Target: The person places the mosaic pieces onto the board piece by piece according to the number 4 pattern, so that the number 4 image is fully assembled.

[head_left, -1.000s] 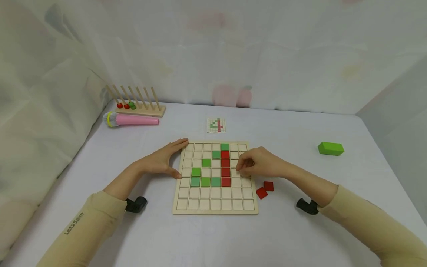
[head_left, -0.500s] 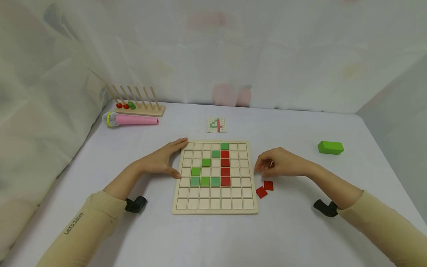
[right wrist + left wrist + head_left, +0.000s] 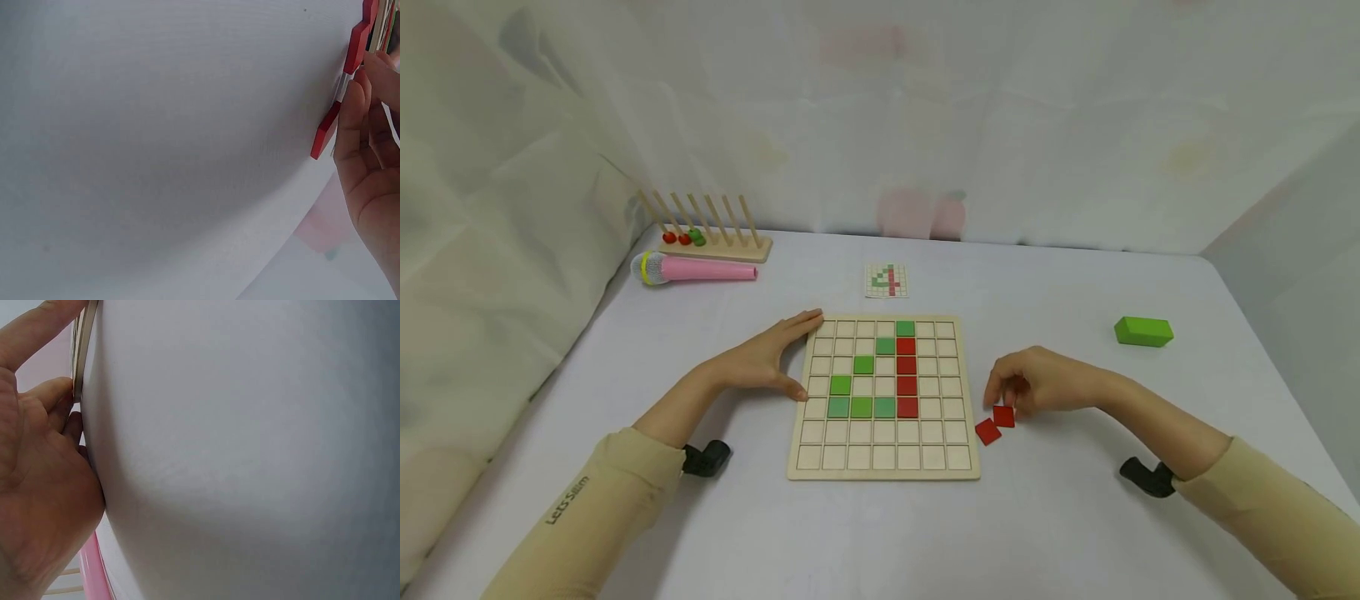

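A square wooden grid board [image 3: 933, 457] lies in the middle of the table, with green tiles [image 3: 863, 365] and a column of red tiles [image 3: 907, 365] set in its cells. My left hand [image 3: 758, 357] rests at the board's left edge, thumb and fingers spread apart along it. Right of the board, my right hand [image 3: 1051, 379] reaches down with bent fingers close to two loose red tiles [image 3: 988, 431]. The right wrist view shows another red tile [image 3: 325, 131] beside its fingers, hidden under the hand in the head view. Nothing shows between those fingertips.
Behind the board lies a small pattern card [image 3: 886, 281] with a green and red figure. A pink toy microphone [image 3: 700, 268] and a wooden peg rack [image 3: 722, 245] with red and green beads stand back left. A green block [image 3: 1142, 332] lies at right.
My right hand has moved off the board to the right, then lowered toward the loose red tiles. The left hand has stayed at the board's edge.
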`<control>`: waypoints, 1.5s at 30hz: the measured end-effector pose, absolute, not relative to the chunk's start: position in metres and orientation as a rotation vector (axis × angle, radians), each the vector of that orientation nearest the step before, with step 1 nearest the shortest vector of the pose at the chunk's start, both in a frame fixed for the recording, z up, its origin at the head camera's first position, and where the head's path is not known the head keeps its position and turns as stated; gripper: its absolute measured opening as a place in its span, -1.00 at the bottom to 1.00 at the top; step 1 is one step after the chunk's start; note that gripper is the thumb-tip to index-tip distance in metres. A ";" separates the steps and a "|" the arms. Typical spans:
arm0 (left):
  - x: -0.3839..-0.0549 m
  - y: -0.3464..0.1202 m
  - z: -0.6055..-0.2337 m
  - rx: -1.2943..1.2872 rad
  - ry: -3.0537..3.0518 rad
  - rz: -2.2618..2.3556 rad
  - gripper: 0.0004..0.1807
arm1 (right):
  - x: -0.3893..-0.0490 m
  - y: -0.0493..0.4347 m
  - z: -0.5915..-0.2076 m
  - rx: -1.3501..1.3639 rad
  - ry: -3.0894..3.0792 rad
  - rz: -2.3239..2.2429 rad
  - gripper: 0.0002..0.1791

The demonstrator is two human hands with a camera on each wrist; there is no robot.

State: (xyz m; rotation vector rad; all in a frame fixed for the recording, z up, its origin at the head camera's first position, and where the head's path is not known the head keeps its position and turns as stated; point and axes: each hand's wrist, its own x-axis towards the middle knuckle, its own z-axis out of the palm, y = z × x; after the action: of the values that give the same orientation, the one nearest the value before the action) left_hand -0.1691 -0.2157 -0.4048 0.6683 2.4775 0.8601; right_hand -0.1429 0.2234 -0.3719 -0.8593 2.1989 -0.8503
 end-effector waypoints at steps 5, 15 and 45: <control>-0.169 -0.216 -0.405 0.669 2.478 0.863 0.35 | -0.143 0.223 -0.375 -0.870 2.194 -0.845 -0.54; -0.170 -0.215 -0.407 0.661 2.471 0.868 0.36 | -0.142 0.223 -0.379 -0.940 2.197 -0.820 -0.54; -0.168 -0.216 -0.404 0.670 2.478 0.876 0.34 | -0.151 0.198 -0.367 -1.014 2.303 -0.780 -0.81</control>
State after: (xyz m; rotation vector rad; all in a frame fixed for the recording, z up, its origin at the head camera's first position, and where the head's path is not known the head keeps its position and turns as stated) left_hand -0.1676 -0.2157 -0.4040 0.6697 2.4777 0.8763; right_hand -0.1511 0.1982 -0.3666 -1.0139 2.3028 -0.7804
